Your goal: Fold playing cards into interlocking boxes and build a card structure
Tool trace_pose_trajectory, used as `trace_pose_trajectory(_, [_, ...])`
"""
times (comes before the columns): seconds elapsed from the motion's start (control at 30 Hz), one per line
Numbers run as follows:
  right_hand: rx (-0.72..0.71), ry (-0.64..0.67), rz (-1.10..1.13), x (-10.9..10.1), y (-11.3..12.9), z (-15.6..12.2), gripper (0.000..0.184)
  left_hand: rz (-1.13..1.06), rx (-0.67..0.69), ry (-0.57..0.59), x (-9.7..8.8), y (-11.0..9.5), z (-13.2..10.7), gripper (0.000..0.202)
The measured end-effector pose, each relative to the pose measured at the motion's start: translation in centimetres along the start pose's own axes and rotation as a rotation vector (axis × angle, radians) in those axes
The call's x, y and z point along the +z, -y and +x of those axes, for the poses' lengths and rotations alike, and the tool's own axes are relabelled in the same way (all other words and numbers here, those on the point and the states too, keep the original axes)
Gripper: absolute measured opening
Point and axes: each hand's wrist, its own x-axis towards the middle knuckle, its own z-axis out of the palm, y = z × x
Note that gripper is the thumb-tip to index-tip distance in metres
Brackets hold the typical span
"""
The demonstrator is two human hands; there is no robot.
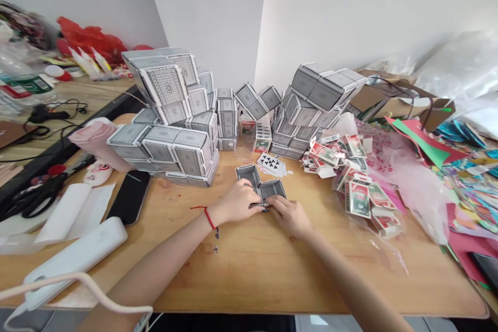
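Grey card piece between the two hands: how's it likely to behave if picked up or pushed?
Likely light for its size: the grey card piece shows thin walls around open hollows. Probably apt to flex or fold where its sections meet at an angle. Flat-sided, so it should slide rather than roll.

Midway along the worktop [249, 275], the left hand [243, 201] and right hand [290, 213] hide the near side of a grey card piece [249, 174]; what the right fingertips press cannot be made out. Past the front edge, both forearms [171, 259] are cut off, as is a white cable [99, 293] by the front-left corner. Toward the right edge, small print on the red-and-green packs [358, 199] is unreadable; beyond that edge, a dark device [486, 268] is cropped.
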Motion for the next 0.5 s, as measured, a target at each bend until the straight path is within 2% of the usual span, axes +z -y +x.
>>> trace_pose_trajectory(0.1, [0.132,0.057,0.132,-1.9,0.6,0.2,0.032,-0.003,-0.010,-0.033,-1.1,-0.5,-0.9,0.023])
trace_pose_trajectory(0.13, [0.178,0.048,0.178,-2.5,0.5,0.1,0.034,0.001,-0.015,-0.052,-1.4,-0.7,-1.2,0.026])
trace_pose_trajectory(0.27, [0.279,-0.108,0.293,-4.3,-0.8,-0.3,0.032,0.055,-0.113,-0.102,-2.1,-1.3,-2.1,0.041])
trace_pose_trajectory(0.37, [0.365,-0.206,0.379,-4.2,-1.7,-0.2,0.030,0.135,-0.157,-0.071,-1.7,-2.1,-1.8,0.039])
trace_pose_trajectory(0.5, [0.517,-0.146,0.410,-3.1,-1.4,1.0,0.035,0.259,-0.202,-0.049,-0.2,-3.8,-0.2,0.034])
